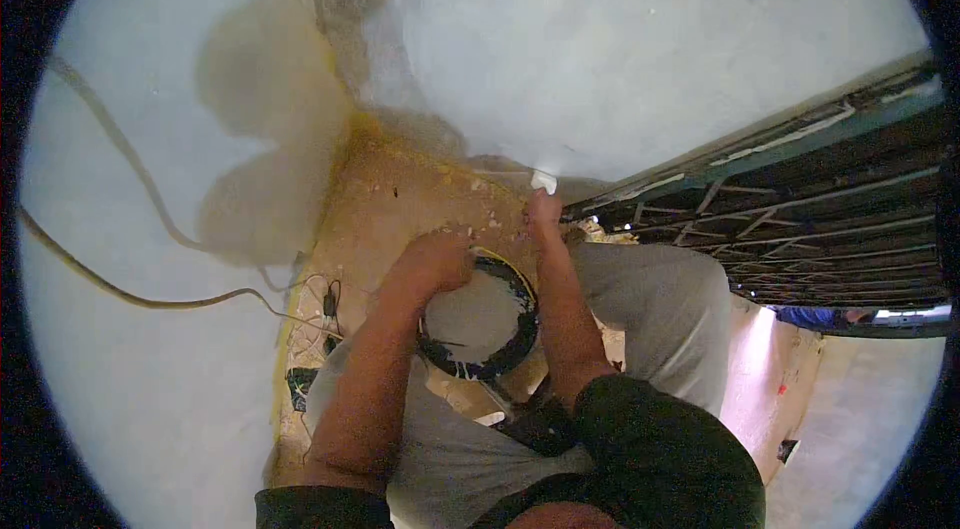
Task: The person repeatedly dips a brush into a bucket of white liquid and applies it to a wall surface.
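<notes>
Between my knees stands a round black bucket (433, 354) filled with smooth grey paste (478, 311). My left hand (443, 259) is closed at the bucket's upper left rim; what it grips, if anything, is hidden. Further right, my right hand (543, 209) is closed around a small white scraper (544, 182) and is near the foot of the wall (560, 59). The lower strip of that wall looks darker and greyer than the rest.
A folding metal grille (780, 199) runs along the right. A cable (160, 304) hangs across the left wall (120, 389) to cords and a black adapter (331, 304) on the brown floor (375, 199). Beyond the grille, part of a person in blue (810, 316) shows.
</notes>
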Tool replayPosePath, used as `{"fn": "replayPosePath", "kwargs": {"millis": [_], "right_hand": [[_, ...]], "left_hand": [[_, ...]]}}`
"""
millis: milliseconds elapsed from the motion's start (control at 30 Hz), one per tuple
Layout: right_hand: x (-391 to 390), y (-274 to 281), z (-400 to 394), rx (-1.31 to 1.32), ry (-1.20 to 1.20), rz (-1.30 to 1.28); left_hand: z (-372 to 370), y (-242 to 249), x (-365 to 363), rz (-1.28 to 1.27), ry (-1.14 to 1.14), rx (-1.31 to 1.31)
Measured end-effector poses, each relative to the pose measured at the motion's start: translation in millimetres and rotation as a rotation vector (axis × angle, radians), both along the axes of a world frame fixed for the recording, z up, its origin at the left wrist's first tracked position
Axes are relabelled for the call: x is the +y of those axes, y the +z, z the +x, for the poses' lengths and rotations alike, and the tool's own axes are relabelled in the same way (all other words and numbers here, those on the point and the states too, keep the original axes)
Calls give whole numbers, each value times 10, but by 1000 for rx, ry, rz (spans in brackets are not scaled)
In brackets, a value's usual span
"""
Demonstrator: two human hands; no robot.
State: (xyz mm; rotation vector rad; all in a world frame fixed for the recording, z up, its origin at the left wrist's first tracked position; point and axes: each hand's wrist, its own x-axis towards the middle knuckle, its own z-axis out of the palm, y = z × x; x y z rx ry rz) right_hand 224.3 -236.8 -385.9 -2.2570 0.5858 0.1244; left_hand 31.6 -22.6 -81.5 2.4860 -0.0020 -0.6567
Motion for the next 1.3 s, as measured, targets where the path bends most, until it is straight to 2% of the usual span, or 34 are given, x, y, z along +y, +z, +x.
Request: {"fn": "replayPosePath", "kwargs": {"millis": [33, 100, 133, 200, 267, 333, 400, 433, 500, 533, 600, 633, 667, 733, 767, 833, 867, 967, 1000, 1067, 1167, 1233, 1267, 1300], "right_hand": [[-41, 240, -11, -12, -4, 1], [-137, 613, 0, -339, 343, 245], [-88, 924, -34, -350, 342, 247], [95, 1784, -206, -206, 135, 297], [202, 2573, -485, -271, 147, 396], [287, 2933, -647, -328, 160, 494], [360, 3027, -728, -375, 122, 639], [421, 2994, -783, -370, 125, 638], [588, 2856, -835, -314, 101, 907], [628, 2591, -764, -310, 106, 906], [720, 1911, -539, -197, 230, 740], [831, 1941, -571, -165, 159, 818], [846, 1687, -462, -155, 166, 817], [817, 957, -185, -329, 276, 563], [841, 961, -221, -315, 281, 565], [906, 1050, -317, -37, 342, 726], [945, 955, -336, -25, 341, 728], [1070, 345, -327, 82, 357, 621], [1074, 15, -247, 161, 288, 693], [1066, -498, -150, 255, 211, 767], [1043, -1101, -17, 508, 189, 843], [1014, -1328, -9, 669, 171, 883], [871, -970, -133, 675, 166, 881], [1009, -622, -213, 666, 1, 799]], "left_hand": [[-25, -79, 5, 4, 4, -17], [-36, -69, 8, 13, 6, -46], [-43, -39, 5, 19, 0, -8], [-85, 29, 0, 27, -5, 25], [-133, 106, 11, 2, -2, -15], [-156, 27, 16, 14, 2, -17], [-179, 90, 22, 23, 6, -9], [-199, 129, 28, 15, 14, -7], [-192, 241, 42, 7, 27, -10], [-191, 270, 48, -16, 29, -9], [-158, 293, 65, -38, 41, -9], [-138, 290, 62, -9, 29, 49], [-124, 287, 56, 18, 18, 109], [-133, 356, 40, 2, 25, 95], [-145, 375, 36, -13, 21, 77], [-142, 346, 41, -25, 29, 102], [-136, 323, 44, -38, 29, 115], [-155, 273, 51, 18, 48, 118], [-175, 233, 57, 19, 57, 134], [-208, 160, 66, -6, 101, 0], [-177, 304, 93, 29, 105, 114], [-186, 230, 104, 18, 98, 105], [-190, 198, 92, 4, 87, 88], [-192, 167, 80, -2, 84, 92]]}}
